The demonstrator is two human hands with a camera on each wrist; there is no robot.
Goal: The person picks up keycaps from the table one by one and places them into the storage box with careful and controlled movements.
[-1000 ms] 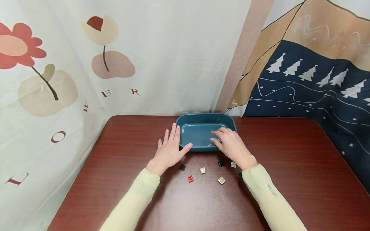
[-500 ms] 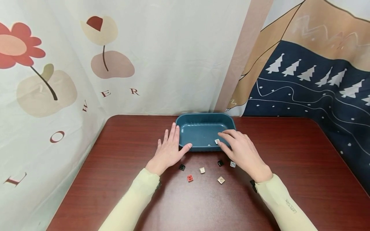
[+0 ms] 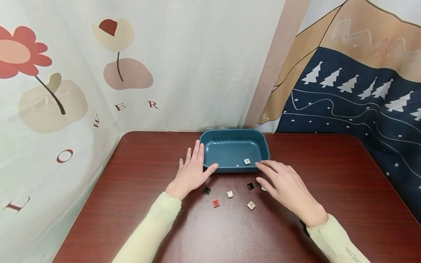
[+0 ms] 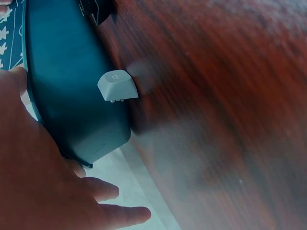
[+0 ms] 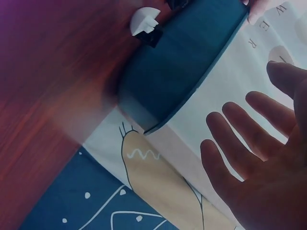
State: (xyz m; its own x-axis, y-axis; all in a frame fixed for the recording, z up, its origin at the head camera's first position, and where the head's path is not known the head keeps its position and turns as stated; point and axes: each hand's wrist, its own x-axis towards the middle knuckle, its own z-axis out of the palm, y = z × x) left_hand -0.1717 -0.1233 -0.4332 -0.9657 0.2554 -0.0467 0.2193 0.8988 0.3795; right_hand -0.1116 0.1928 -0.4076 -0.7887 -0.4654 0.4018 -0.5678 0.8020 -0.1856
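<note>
A blue plastic tub [image 3: 230, 170] sits at the table's back edge, with a white keycap [image 3: 247, 161] lying inside near its front wall. My left hand [image 3: 190, 172] rests with straight fingers along the tub's left side, thumb at the front rim. Just off the tub's front right corner, my right hand [image 3: 291, 190] hovers with relaxed, spread fingers and holds nothing. Beneath its thumb a pale keycap [image 3: 264, 189] is partly hidden, beside a black keycap [image 3: 250, 186]. A second black keycap [image 3: 207, 190], a red keycap [image 3: 215, 203] and two beige keycaps [image 3: 230, 194] lie in front of the tub.
The dark red wooden table [image 3: 148, 175] has rounded back corners. Behind it hangs a white curtain [image 3: 197, 65] with flower prints, and on the right a navy and tan printed cloth [image 3: 345, 106]. The tub stands close against the curtain.
My right hand has let go of the white keycap inside the tub and drawn back to the right and toward me. My left hand has stayed at the tub's side.
</note>
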